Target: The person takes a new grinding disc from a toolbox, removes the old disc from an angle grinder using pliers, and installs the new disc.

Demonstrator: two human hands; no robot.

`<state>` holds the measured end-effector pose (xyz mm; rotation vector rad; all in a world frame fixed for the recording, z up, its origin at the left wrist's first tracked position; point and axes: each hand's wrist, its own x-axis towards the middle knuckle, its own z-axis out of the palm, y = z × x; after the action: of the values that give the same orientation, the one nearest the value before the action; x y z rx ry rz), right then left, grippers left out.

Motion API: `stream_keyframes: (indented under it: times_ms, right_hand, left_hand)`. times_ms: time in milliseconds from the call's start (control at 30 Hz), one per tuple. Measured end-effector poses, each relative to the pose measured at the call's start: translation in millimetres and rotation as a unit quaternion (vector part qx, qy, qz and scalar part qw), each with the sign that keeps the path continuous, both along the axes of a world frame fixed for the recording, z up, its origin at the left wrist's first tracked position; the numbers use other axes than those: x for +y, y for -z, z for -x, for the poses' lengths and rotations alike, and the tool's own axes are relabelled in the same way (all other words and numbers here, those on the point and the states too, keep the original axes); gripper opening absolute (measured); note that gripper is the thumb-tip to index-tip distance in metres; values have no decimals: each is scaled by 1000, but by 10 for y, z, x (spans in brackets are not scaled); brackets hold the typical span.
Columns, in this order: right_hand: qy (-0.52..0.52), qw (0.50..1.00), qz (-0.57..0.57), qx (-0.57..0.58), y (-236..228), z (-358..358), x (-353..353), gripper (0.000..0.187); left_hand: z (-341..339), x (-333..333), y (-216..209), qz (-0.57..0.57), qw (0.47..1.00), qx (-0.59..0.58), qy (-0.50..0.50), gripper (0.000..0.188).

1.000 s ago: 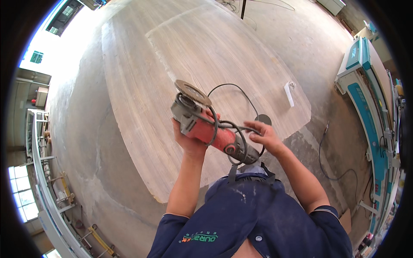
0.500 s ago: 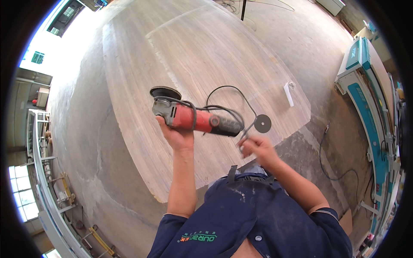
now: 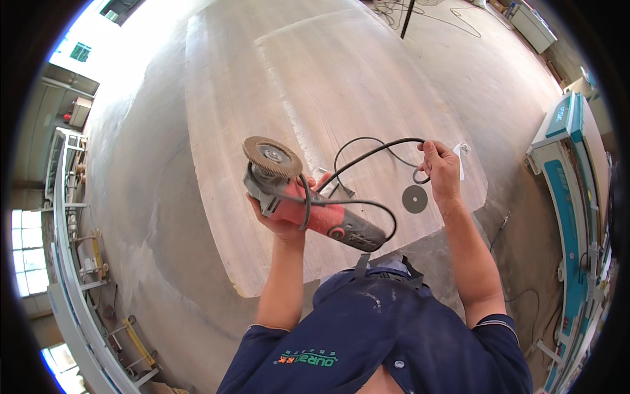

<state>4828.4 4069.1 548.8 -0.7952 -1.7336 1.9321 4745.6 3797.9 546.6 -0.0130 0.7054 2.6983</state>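
Observation:
My left hand (image 3: 283,225) is wrapped round a red and black angle grinder (image 3: 315,220), holding it up over the wood-grained sheet. A brown flap disc (image 3: 272,156) faces upward on the grinder's head. The black power cord (image 3: 367,156) loops round the body, and part of it arches across to the right. My right hand (image 3: 441,172) pinches that cord between thumb and fingers, well out from the tool. The cord's plug (image 3: 346,190) hangs or lies just beyond the grinder; I cannot tell which. A dark round disc (image 3: 414,199) with a centre hole lies on the sheet below my right hand.
The large wood-grained sheet (image 3: 230,144) covers much of the concrete floor (image 3: 157,197). A white strip-like piece (image 3: 461,164) rests near its right edge. A teal and white machine (image 3: 558,164) stands at right, with a hose (image 3: 499,230) on the floor. Metal framing (image 3: 65,276) lines the left.
My right hand has moved up and outward, drawing a stretch of cord away from the grinder. The grinder has tipped, so its disc face now shows.

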Motion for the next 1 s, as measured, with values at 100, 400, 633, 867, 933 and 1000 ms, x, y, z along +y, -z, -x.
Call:
stream_keyframes:
  times_ms: [100,400,633,867,933,1000]
  right_hand:
    - [-92,979,-65,-167,309,-88,90,27]
    - [-23,989,-13,-145,987,-821,604,24]
    - [-259,931,-258,-2,393,-32,-426,65]
    - [-454,866,209,-3,477,217,-887,49]
    - [-419,882,212,-42,423,258,-783,35]
    - [-314,919,238,-22,365,427,-642,23]
  left_hand:
    - [21,-53,40,-78,996,33,0,73]
    - [430,-672,106,133,977,91,-138,60]
    - [83,-574,91,192,978,81,19,71]
    - [-117,-297,-141,135,972,83,175,79]
    - [-128,-328,-119,127,965,70,217,79]
    - [-111,-344,-117,126,955,64,262,78]
